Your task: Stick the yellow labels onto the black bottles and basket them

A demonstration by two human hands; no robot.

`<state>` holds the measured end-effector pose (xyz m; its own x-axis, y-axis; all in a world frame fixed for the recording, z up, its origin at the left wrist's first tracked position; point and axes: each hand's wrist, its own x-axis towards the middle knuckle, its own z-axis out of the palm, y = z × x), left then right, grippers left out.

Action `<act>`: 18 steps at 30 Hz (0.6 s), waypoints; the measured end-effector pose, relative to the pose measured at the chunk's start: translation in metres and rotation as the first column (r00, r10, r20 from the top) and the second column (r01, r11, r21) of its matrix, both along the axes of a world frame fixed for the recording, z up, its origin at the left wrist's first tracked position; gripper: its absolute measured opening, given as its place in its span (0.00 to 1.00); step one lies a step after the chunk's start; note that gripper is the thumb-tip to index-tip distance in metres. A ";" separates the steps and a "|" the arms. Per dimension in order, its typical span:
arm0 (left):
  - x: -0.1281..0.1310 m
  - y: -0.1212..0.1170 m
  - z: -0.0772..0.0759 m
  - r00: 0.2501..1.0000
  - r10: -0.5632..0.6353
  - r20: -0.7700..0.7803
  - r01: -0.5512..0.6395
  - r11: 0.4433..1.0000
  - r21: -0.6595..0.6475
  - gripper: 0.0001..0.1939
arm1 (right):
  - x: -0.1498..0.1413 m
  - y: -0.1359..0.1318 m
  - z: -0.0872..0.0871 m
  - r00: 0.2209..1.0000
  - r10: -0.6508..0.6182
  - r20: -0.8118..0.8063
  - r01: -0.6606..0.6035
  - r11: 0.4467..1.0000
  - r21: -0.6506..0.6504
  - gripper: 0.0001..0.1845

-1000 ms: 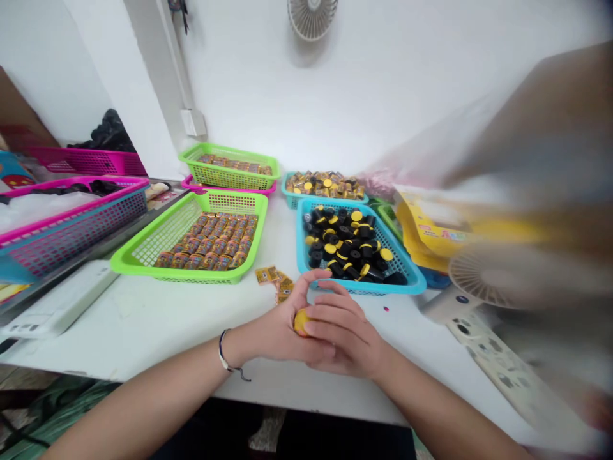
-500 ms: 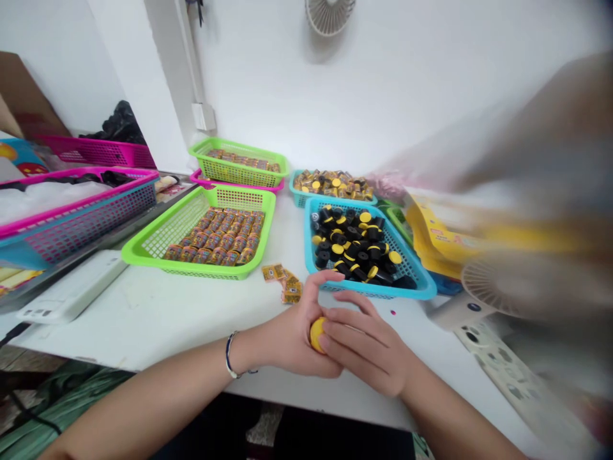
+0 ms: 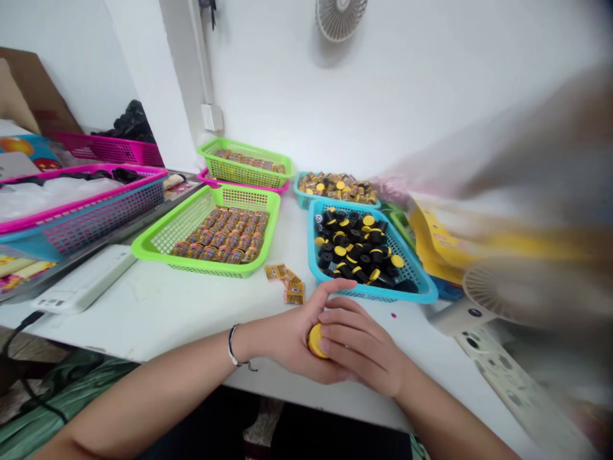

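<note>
Yellow cap [image 3: 316, 340] | clamped between left hand [image 3: 285, 342], right hand [image 3: 361, 345] | table edge [image 3: 96, 344] near | blue basket [image 3: 383, 298] ahead

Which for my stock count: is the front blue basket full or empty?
Full: black cylinders with yellow caps heap across the front blue basket.

White table [image 3: 158, 313], plastic mesh baskets [image 3: 225, 268]

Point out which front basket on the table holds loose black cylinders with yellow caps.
The blue mesh basket. Its black cylinders lie heaped, unlike the labelled containers in rows in the green mesh basket to its left.
</note>
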<state>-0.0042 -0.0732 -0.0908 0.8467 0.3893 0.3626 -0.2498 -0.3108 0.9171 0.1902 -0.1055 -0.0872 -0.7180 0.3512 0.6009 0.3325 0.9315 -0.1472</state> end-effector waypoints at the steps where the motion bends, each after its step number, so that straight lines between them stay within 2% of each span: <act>1: 0.000 0.001 -0.002 1.000 0.022 -0.005 -0.022 1.000 0.003 0.57 | -0.001 0.002 0.002 0.999 0.036 -0.032 -0.035 0.998 0.048 0.22; 3: -0.003 0.003 -0.002 0.997 0.076 -0.027 -0.075 0.997 0.029 0.58 | -0.003 0.007 0.004 0.994 0.092 -0.062 -0.081 0.984 0.159 0.21; 5: -0.007 0.003 0.005 0.993 0.108 -0.042 -0.105 0.992 0.063 0.57 | -0.003 0.013 0.002 0.995 0.079 -0.065 -0.061 0.968 0.242 0.19; 6: -0.010 0.002 0.011 0.991 0.130 -0.042 -0.127 0.989 0.075 0.52 | -0.003 0.016 0.001 0.995 0.060 -0.084 -0.033 0.957 0.288 0.19; 8: -0.016 -0.001 0.025 0.973 0.226 -0.045 -0.220 0.969 0.112 0.35 | -0.002 0.023 -0.004 0.990 -0.011 -0.140 0.063 0.926 0.372 0.22; 10: -0.024 -0.002 0.041 0.914 0.398 -0.085 -0.376 0.905 0.198 0.21 | -0.002 0.029 -0.008 0.973 -0.115 -0.202 0.194 0.878 0.437 0.27; 12: -0.037 0.002 0.057 0.796 0.587 -0.146 -0.514 0.783 0.350 0.17 | -0.001 0.032 -0.008 0.949 -0.193 -0.250 0.295 0.824 0.485 0.29; 13: -0.047 0.008 0.065 0.710 0.679 -0.186 -0.557 0.703 0.443 0.16 | -0.001 0.033 -0.007 0.937 -0.224 -0.269 0.335 0.798 0.501 0.30; 15: -0.074 0.029 0.080 0.481 0.840 -0.251 -0.583 0.520 0.624 0.14 | 0.002 0.034 -0.002 0.907 -0.297 -0.299 0.414 0.757 0.506 0.30; 16: -0.090 0.042 0.087 0.312 0.901 -0.303 -0.559 0.431 0.708 0.13 | 0.004 0.035 0.001 0.887 -0.345 -0.308 0.459 0.739 0.493 0.29; 17: -0.107 0.057 0.092 0.216 0.923 -0.318 -0.551 0.384 0.741 0.12 | 0.006 0.035 0.004 0.862 -0.394 -0.318 0.505 0.723 0.471 0.27; 18: -0.124 0.072 0.096 0.150 0.930 -0.335 -0.540 0.361 0.760 0.12 | 0.009 0.037 0.006 0.837 -0.438 -0.327 0.546 0.710 0.445 0.25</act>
